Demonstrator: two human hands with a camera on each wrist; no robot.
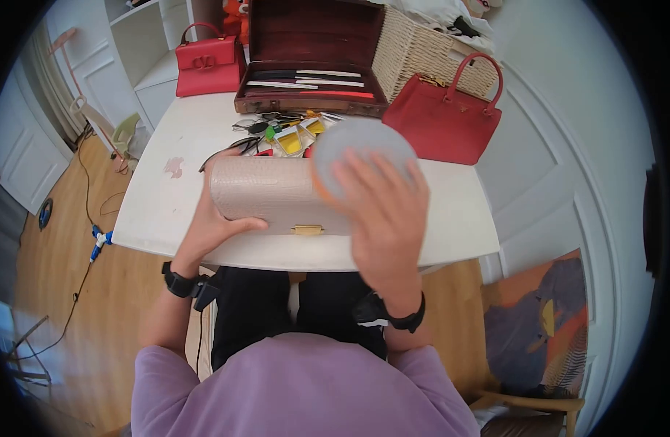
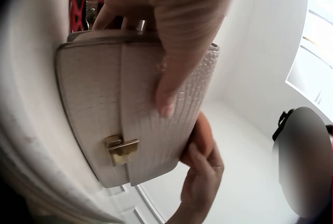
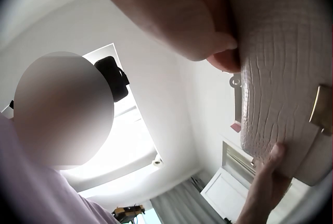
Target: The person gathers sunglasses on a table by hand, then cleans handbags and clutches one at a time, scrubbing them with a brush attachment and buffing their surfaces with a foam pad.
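A pale beige, crocodile-textured handbag [image 1: 266, 182] with a gold clasp [image 1: 307, 230] lies near the table's front edge. My left hand [image 1: 212, 226] grips its left end, the thumb laid along the front flap. At the bag's other end, my right hand [image 1: 388, 226] holds a round pad [image 1: 353, 135], grey on top and orange below, against the upper surface. The orange side of the pad [image 2: 204, 134] shows at the bag's edge in the left wrist view, with the right thumb on it. From the right wrist, the pad [image 3: 221, 60] again meets the textured flap.
Behind the bag lie several pairs of glasses, including yellow-lensed ones [image 1: 290, 141]. An open brown case [image 1: 313, 105] holds flat strips. Red handbags stand at the left [image 1: 207, 69] and right [image 1: 448, 120] of the white table [image 1: 160, 207]. A wicker basket [image 1: 415, 51] is behind.
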